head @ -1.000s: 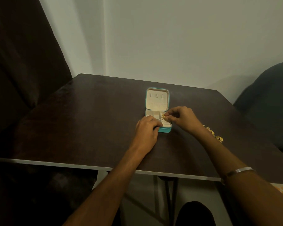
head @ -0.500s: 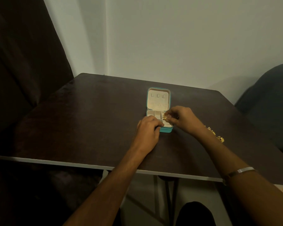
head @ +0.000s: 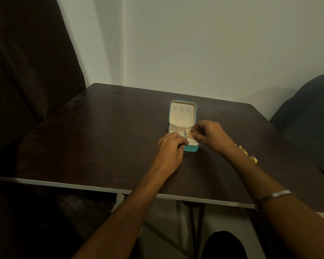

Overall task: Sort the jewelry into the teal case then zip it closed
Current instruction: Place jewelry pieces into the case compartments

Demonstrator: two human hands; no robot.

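The teal case [head: 190, 148] lies open on the dark table [head: 101, 139], its cream lid [head: 181, 114] flat behind the tray. My left hand [head: 170, 147] grips the case's front left corner. My right hand [head: 209, 134] reaches in from the right, fingertips pinching a gold piece of jewelry [head: 189, 134] over the tray's right compartments. A gold chain [head: 250, 156] lies on the table to the right, partly hidden behind my right forearm.
A dark curtain [head: 26, 71] hangs at the left beside the table. A dark rounded chair back [head: 307, 113] stands at the right. The table's pale front edge [head: 64, 186] runs across below my arms. A wall stands close behind the table.
My right hand's fingertips have shifted slightly while working the gold piece over the case's right compartments. My left hand has stayed on the case.
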